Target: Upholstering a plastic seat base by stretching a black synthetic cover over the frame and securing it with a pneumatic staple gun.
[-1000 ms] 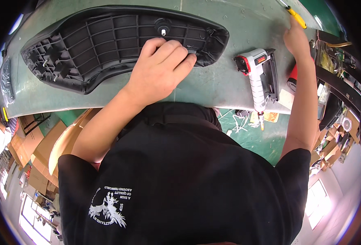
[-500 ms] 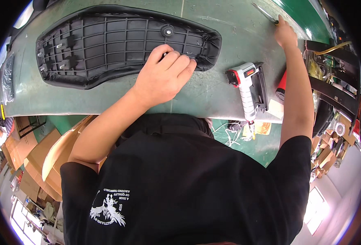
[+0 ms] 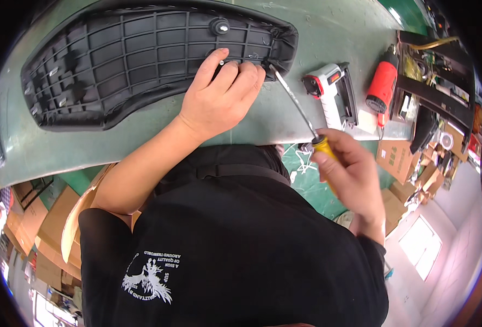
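Note:
A long black motorcycle seat (image 3: pixel 143 62) lies upside down on the green table, its ribbed plastic underside facing up and its cover wrapped over the rim. My left hand (image 3: pixel 219 90) is closed on the near edge of the seat, close to its right end; the fingertips are partly hidden. In my right hand (image 3: pixel 352 169) is a screwdriver (image 3: pixel 295 101) with a yellow handle and a long metal shaft. Its tip points up and left and meets the right end of the seat, just beside the left hand's fingers. Whether it sits under the cover I cannot tell.
A grey and red staple gun (image 3: pixel 331 90) lies on the table right of the seat. Beyond it is a red heat gun (image 3: pixel 382 82) beside a black rack (image 3: pixel 440 82). Loose staples dot the tabletop (image 3: pixel 339 32). Cardboard boxes (image 3: pixel 58 218) stand at the lower left.
My right hand has picked up the screwdriver from the far right of the table and brought it near the seat's right end. The left hand stays on the seat's edge.

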`<state>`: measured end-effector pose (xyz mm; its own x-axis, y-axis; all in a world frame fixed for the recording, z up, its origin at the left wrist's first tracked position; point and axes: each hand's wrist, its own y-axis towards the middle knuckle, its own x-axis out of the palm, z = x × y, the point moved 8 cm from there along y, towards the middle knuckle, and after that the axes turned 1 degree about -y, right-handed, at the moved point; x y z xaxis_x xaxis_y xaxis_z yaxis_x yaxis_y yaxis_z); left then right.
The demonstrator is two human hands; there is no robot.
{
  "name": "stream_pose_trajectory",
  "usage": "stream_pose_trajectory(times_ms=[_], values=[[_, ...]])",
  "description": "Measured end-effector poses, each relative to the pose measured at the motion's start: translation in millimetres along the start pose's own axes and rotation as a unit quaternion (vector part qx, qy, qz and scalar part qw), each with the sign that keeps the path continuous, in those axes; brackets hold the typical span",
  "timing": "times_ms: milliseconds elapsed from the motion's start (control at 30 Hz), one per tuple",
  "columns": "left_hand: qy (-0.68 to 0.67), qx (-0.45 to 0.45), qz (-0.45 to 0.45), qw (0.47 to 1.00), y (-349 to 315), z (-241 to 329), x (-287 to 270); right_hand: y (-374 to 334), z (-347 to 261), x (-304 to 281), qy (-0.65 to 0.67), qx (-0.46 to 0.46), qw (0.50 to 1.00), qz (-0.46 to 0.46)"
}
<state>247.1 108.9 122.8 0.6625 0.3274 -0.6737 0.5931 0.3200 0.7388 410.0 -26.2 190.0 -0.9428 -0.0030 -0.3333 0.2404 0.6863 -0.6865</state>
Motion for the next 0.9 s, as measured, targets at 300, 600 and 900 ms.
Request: stream_pose_trajectory(times_ms=[300, 600, 900], values=[[-0.001, 0.016, 0.003, 1.0, -7, 6, 5, -12, -22, 12, -0.056, 0.0, 0.998, 0.038], [-0.02, 0.017, 0.016, 1.0, -7, -1, 3, -13, -39, -11, 0.083, 0.115, 0.99, 0.025], [-0.037, 0.006, 0.012, 0.999, -5, -3, 6, -3, -54, -8, 0.09, 0.139, 0.985, 0.05]])
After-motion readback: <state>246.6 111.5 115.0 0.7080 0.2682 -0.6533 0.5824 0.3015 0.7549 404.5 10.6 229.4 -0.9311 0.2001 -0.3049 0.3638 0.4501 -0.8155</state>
